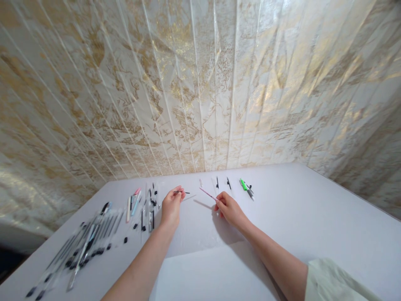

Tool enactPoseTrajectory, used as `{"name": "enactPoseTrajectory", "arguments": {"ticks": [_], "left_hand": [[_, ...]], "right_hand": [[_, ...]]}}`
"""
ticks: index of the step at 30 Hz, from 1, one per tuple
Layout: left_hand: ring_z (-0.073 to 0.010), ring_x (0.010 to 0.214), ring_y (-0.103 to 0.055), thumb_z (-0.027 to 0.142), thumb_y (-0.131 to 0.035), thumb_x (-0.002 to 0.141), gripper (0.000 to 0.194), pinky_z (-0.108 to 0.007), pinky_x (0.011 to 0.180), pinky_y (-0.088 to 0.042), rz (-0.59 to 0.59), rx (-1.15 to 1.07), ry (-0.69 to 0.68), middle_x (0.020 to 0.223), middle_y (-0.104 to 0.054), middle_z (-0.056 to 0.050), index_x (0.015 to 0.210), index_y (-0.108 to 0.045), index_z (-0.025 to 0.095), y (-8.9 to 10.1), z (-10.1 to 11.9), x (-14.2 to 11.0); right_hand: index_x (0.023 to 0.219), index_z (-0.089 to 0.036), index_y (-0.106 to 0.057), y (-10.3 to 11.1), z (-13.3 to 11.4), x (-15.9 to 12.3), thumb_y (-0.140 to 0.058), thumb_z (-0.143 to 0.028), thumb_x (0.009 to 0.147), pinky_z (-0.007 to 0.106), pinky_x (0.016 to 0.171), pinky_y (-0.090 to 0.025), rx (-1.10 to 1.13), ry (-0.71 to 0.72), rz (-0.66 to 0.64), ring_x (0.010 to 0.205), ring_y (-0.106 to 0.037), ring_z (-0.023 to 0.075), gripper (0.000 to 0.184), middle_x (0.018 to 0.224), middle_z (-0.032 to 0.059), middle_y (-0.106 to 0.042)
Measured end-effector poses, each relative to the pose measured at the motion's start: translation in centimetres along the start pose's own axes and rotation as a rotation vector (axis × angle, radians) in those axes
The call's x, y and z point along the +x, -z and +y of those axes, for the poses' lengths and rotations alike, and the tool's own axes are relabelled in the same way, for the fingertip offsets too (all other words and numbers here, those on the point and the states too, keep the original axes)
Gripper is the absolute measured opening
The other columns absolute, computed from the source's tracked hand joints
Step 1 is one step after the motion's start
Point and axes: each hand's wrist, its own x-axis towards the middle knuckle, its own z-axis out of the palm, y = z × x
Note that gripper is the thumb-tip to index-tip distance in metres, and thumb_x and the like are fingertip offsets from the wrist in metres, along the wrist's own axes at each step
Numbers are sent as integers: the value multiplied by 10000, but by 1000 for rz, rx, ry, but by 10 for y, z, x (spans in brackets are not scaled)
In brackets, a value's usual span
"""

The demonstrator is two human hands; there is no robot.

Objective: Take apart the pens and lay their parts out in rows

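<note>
My left hand (171, 209) is above the white table, its fingers pinched on a thin dark pen refill (187, 192) whose tip sticks out to the right. Across from it, my right hand (230, 209) grips a slim pinkish pen refill (207, 193) near its lower end, with the rest slanting up to the left. The two refills are apart. Just beyond the right hand lie a small clear piece (201, 183) and two dark thin pen parts, one of them a black stick (229, 183).
A green pen (243, 184) with a grey grip lies at the back right. Left of my left hand are a light-blue pen barrel (136, 203), a cream barrel (128, 210) and small black caps (125, 240). Many clear pens spread over the left side. White paper (200, 276) lies in front.
</note>
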Motion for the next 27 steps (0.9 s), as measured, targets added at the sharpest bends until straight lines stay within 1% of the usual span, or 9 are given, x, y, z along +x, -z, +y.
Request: {"name": "enactPoseTrajectory", "arguments": {"ticks": [2,4,6,8,11,14,20,23,27], "left_hand": [[-96,782,-631,65,-552,796,141,-269,831,-507,-30,50,-34,897,-671,-71,880,-649,122,-3,0,0],[-90,725,-627,128,-542,823,162,-266,775,-519,-58,182,-72,920,-678,-79,972,-607,130,-5,-2,5],[-89,647,-613,173,-541,831,238,-258,696,-518,-72,349,-98,894,-688,-74,1067,-539,146,-10,-6,15],[-100,593,-598,184,-555,817,285,-249,630,-498,-76,483,-117,817,-693,-54,1093,-491,157,-15,-14,29],[-119,535,-575,171,-600,770,224,-242,589,-456,-79,611,-131,659,-658,-3,976,-513,176,-27,-28,50],[-135,556,-580,156,-639,723,143,-248,617,-430,-94,745,-168,594,-611,23,820,-542,194,-40,-40,64],[-158,677,-591,116,-644,692,115,-261,700,-413,-138,920,-240,637,-589,10,715,-566,197,-59,-48,76],[-165,713,-596,94,-632,690,105,-265,733,-422,-173,950,-234,653,-598,-6,673,-588,188,-62,-48,77],[-177,830,-604,64,-627,672,129,-265,824,-423,-184,920,-221,750,-628,-38,632,-624,186,-61,-43,73]], "right_hand": [[812,-211,-443,0,1,2,-433,-255,847,225,460,-383,24,6,35,436,-485,99,57,673,-16,-649],[819,-209,-446,2,4,5,-435,-263,845,222,452,-382,50,14,67,439,-493,100,60,682,-14,-651],[823,-209,-446,3,5,8,-435,-279,847,219,442,-378,71,15,94,436,-495,99,75,686,-13,-649],[820,-209,-444,3,6,9,-434,-287,851,219,438,-376,77,15,110,432,-494,98,85,685,-13,-647],[818,-210,-440,2,6,9,-425,-272,854,219,444,-375,77,22,112,429,-488,96,73,674,-18,-644],[824,-210,-437,2,6,9,-418,-253,856,217,452,-372,80,34,100,431,-483,95,57,662,-22,-641],[826,-211,-435,3,6,10,-416,-238,854,214,445,-367,73,14,100,419,-479,93,44,654,-28,-637],[826,-212,-434,3,5,11,-415,-239,856,214,440,-368,77,12,99,418,-483,93,45,658,-25,-638],[831,-209,-439,3,6,12,-416,-233,855,213,443,-368,66,14,104,422,-488,93,41,659,-24,-641]]}}
